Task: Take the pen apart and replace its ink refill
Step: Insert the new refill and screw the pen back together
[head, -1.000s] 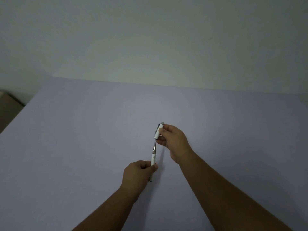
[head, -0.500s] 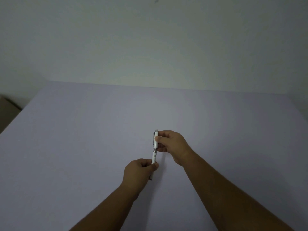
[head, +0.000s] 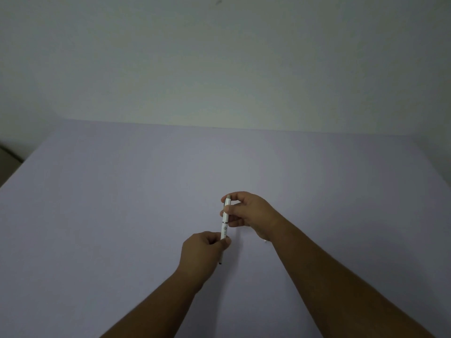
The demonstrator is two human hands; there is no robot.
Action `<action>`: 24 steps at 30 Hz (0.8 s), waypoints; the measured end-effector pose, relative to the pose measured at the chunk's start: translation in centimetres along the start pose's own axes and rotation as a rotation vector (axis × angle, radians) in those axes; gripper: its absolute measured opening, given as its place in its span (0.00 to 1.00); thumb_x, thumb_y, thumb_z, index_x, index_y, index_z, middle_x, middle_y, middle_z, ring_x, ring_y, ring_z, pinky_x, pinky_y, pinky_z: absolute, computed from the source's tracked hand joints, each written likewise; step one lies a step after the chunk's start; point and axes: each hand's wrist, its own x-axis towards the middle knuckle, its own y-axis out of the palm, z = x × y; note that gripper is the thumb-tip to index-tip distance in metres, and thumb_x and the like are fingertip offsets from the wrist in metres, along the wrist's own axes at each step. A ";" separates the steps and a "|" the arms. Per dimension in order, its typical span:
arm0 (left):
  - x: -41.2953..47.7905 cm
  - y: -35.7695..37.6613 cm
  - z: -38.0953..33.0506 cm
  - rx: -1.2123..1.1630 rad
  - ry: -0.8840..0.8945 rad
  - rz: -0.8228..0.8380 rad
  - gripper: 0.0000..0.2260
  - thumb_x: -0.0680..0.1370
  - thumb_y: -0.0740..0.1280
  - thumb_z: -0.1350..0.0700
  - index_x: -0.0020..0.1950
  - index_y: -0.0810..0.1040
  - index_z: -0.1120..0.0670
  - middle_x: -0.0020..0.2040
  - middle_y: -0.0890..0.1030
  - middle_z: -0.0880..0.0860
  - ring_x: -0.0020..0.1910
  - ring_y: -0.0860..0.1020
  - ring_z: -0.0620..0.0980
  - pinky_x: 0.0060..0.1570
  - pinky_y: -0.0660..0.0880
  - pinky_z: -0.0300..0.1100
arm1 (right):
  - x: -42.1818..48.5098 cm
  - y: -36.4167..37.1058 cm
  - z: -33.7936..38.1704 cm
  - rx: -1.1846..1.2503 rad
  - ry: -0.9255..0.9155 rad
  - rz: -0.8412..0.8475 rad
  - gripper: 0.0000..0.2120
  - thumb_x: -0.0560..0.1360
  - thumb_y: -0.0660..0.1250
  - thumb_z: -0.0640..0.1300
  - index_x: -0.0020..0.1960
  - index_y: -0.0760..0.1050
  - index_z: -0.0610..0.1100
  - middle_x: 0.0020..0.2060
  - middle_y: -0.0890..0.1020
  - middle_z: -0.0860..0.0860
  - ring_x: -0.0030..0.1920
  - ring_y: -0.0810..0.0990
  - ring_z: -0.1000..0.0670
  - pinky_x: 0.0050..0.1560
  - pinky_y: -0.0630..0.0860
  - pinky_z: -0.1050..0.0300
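Observation:
A white pen [head: 225,225] with a metal ring at its middle is held nearly upright above the pale lilac table [head: 122,215]. My left hand [head: 202,252] is closed around the pen's lower barrel, and the dark tip pokes out below the fist. My right hand [head: 246,213] pinches the upper barrel, with thumb and fingers around the clip end. The two halves meet at the ring with no gap showing. The refill is hidden inside.
A plain pale wall [head: 219,69] rises behind the table's far edge. At the far left, beyond the table's edge, a dark object [head: 7,154] shows. A small white speck [head: 265,241] lies by my right wrist.
One second ago the upper half was pulled away, with a thin metal rod bare between the halves. My right hand has since brought it down, and the halves now meet at the ring.

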 end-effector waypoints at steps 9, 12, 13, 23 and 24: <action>1.3 0.9 -0.1 0.086 -0.001 0.023 0.06 0.73 0.70 0.52 0.37 0.82 0.52 0.31 0.80 0.52 0.30 0.76 0.49 0.37 0.76 0.41 | 0.5 -0.5 -0.8 -0.011 0.060 -0.106 0.11 0.73 0.67 0.39 0.55 0.77 0.45 0.42 0.84 0.44 0.38 0.83 0.50 0.39 0.79 0.60; 2.0 1.3 -0.2 0.049 -0.024 0.046 0.06 0.73 0.70 0.52 0.43 0.83 0.53 0.32 0.80 0.51 0.31 0.77 0.49 0.40 0.77 0.42 | 0.6 -1.0 -1.3 0.018 0.080 -0.152 0.14 0.73 0.68 0.41 0.58 0.75 0.45 0.46 0.84 0.43 0.40 0.83 0.50 0.42 0.79 0.59; 2.2 1.5 -0.3 0.041 -0.028 0.053 0.06 0.73 0.70 0.52 0.44 0.84 0.54 0.32 0.81 0.50 0.31 0.77 0.48 0.40 0.78 0.41 | 0.7 -1.4 -1.4 0.012 0.078 -0.166 0.14 0.73 0.68 0.41 0.58 0.75 0.44 0.46 0.84 0.43 0.40 0.83 0.50 0.42 0.79 0.59; 6.1 4.0 -0.1 -0.018 -0.097 0.040 0.09 0.71 0.73 0.52 0.49 0.84 0.54 0.35 0.83 0.51 0.33 0.78 0.49 0.44 0.80 0.46 | 1.7 -5.6 -4.5 -0.648 0.115 -0.530 0.08 0.75 0.63 0.44 0.45 0.79 0.41 0.44 0.83 0.46 0.48 0.80 0.47 0.44 0.70 0.62; 6.5 4.4 -0.1 -0.012 -0.100 0.037 0.09 0.71 0.73 0.52 0.49 0.84 0.54 0.35 0.83 0.51 0.33 0.78 0.49 0.45 0.81 0.47 | 1.7 -5.6 -5.1 -0.677 0.137 -0.526 0.08 0.75 0.63 0.44 0.44 0.79 0.42 0.44 0.83 0.47 0.47 0.80 0.47 0.43 0.69 0.62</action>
